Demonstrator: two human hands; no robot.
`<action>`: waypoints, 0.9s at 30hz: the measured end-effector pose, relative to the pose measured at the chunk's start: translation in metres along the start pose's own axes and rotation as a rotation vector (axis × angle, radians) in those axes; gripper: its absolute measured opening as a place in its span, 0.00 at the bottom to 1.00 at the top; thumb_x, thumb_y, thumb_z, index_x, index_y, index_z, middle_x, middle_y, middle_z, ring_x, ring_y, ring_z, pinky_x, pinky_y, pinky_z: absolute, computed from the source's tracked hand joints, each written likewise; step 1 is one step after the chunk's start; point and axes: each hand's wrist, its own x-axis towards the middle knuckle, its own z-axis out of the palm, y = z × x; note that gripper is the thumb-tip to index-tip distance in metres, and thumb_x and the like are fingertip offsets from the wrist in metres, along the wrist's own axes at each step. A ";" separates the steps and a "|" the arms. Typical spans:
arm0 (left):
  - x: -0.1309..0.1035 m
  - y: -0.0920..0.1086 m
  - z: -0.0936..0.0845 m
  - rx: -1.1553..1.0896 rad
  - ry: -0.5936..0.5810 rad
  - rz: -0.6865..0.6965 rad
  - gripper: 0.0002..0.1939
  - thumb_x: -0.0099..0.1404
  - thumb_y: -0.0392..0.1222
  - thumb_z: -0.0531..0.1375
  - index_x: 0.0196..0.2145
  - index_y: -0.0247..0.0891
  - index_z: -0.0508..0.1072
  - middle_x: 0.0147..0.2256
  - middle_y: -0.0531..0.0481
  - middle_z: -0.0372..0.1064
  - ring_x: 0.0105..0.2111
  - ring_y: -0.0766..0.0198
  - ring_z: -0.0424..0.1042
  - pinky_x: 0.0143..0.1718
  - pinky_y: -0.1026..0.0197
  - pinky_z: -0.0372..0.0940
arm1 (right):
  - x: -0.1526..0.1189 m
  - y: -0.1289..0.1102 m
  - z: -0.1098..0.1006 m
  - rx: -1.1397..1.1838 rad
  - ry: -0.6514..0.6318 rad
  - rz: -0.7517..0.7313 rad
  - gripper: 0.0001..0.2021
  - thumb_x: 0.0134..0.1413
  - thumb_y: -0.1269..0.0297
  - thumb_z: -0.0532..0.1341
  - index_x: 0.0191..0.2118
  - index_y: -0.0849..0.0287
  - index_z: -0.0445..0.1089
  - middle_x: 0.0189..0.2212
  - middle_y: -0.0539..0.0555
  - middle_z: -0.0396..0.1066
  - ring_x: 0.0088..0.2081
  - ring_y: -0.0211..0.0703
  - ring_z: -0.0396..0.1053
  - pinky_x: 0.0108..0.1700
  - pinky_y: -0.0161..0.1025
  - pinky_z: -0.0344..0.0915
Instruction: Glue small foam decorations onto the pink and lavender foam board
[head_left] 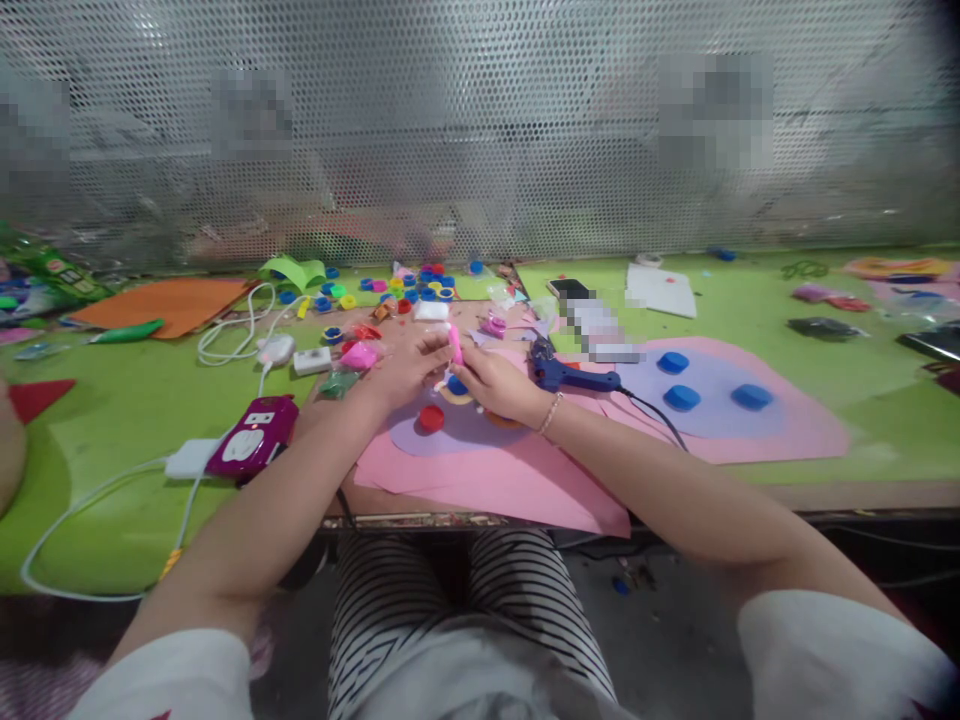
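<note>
My left hand (416,362) and my right hand (499,382) meet over the middle of the table, their fingers closed on a small bright pink piece (456,345) between them. Under them lies a purple paper shape (412,437) on pink paper (495,480). A red bottle cap (431,418) sits on the purple paper, and a blue cap (457,384) is partly hidden beneath my hands. Just right of my right hand rests a blue glue gun (577,376) with a black cord.
Another pink and purple paper shape (802,425) bears blue caps (682,398). Several coloured caps (427,293) lie behind my hands. A magenta power socket (253,440) with white cables is at left, a phone (568,290) and white paper (661,290) behind right.
</note>
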 end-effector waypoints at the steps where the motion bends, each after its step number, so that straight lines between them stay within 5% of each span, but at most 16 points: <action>1: 0.001 -0.001 0.000 0.001 0.009 -0.001 0.14 0.51 0.47 0.68 0.29 0.36 0.71 0.21 0.56 0.60 0.18 0.75 0.54 0.19 0.69 0.48 | 0.000 0.000 0.000 0.007 -0.004 0.000 0.12 0.63 0.61 0.47 0.41 0.61 0.63 0.38 0.61 0.69 0.38 0.48 0.67 0.40 0.43 0.60; 9: -0.001 0.007 0.006 -0.136 0.077 -0.025 0.13 0.51 0.44 0.68 0.26 0.34 0.69 0.18 0.59 0.54 0.16 0.78 0.51 0.17 0.71 0.47 | 0.000 -0.003 -0.002 0.181 0.046 -0.052 0.14 0.63 0.60 0.46 0.46 0.60 0.62 0.44 0.61 0.67 0.48 0.49 0.64 0.50 0.45 0.59; 18: 0.001 0.012 0.002 -0.258 0.130 -0.031 0.10 0.55 0.40 0.66 0.29 0.33 0.68 0.21 0.58 0.59 0.16 0.80 0.53 0.15 0.75 0.48 | 0.014 0.028 0.008 0.416 0.262 0.134 0.09 0.54 0.72 0.49 0.39 0.60 0.63 0.31 0.53 0.67 0.32 0.39 0.65 0.39 0.41 0.65; 23: 0.000 0.010 0.004 -0.192 0.140 -0.046 0.10 0.56 0.41 0.65 0.28 0.34 0.68 0.19 0.58 0.58 0.15 0.79 0.53 0.15 0.74 0.47 | 0.015 0.025 -0.001 0.610 0.246 0.245 0.05 0.55 0.64 0.56 0.34 0.60 0.65 0.28 0.53 0.71 0.27 0.35 0.67 0.33 0.36 0.67; 27: 0.000 0.010 0.004 -0.151 0.139 -0.053 0.11 0.58 0.42 0.64 0.28 0.33 0.67 0.19 0.57 0.58 0.15 0.79 0.52 0.15 0.74 0.46 | 0.013 0.019 -0.008 0.598 0.252 0.243 0.18 0.56 0.51 0.56 0.24 0.60 0.63 0.19 0.50 0.66 0.19 0.32 0.61 0.24 0.32 0.62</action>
